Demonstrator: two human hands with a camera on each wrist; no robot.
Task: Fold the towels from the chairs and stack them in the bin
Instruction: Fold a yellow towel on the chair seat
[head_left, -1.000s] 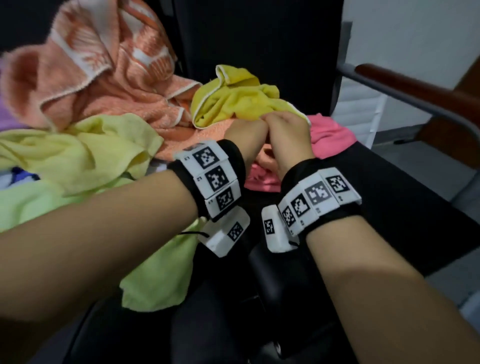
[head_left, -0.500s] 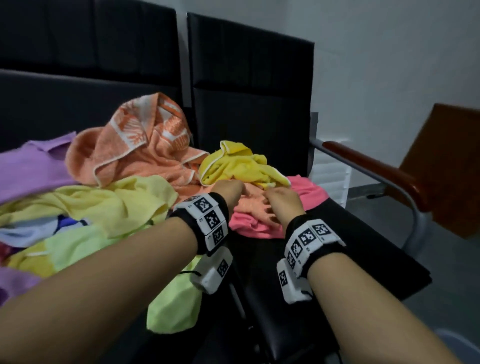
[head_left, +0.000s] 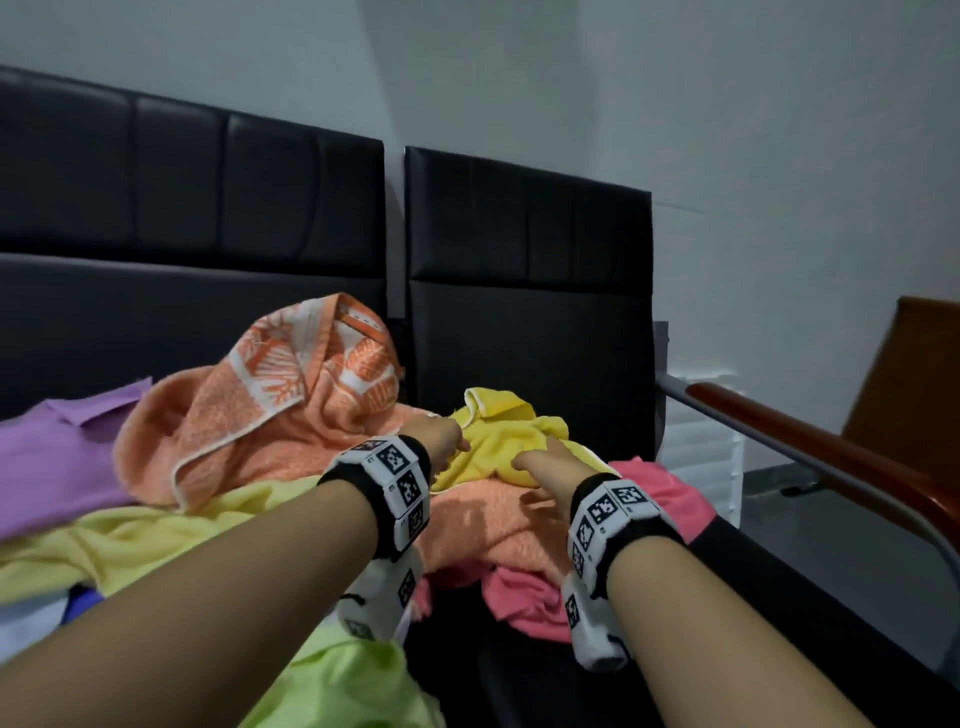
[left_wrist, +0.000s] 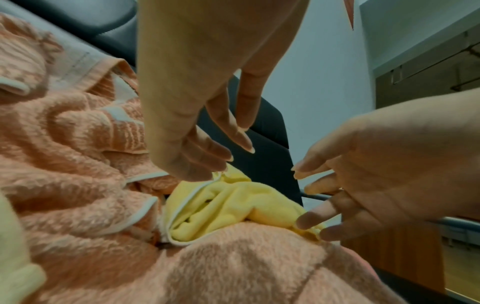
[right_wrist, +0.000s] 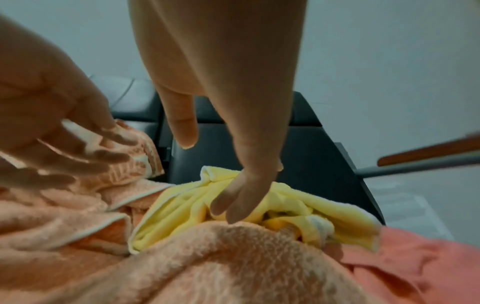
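Note:
A crumpled yellow towel (head_left: 511, 434) lies on the black chair seat, on top of an orange towel (head_left: 270, 415) and beside a pink towel (head_left: 667, 493). My left hand (head_left: 447, 441) reaches its left edge with straight fingers, and in the left wrist view the thumb of this left hand (left_wrist: 218, 162) touches the yellow towel's (left_wrist: 228, 207) white-trimmed hem. My right hand (head_left: 540, 462) lies on the towel's right side. In the right wrist view the fingertips of this right hand (right_wrist: 233, 195) press into the yellow towel's (right_wrist: 182, 205) folds, thumb held apart. No bin is in view.
Purple (head_left: 57, 452), pale yellow (head_left: 130, 540) and lime green (head_left: 337, 680) towels pile up on the left seat. Black chair backs (head_left: 524, 291) stand behind. A wood-topped metal armrest (head_left: 810, 447) runs along the right, with bare black seat (head_left: 779, 597) below it.
Both hands have moved forward from the pink and orange towels onto the yellow towel and have spread apart. The head view has tilted up, showing more of the chair backs and wall.

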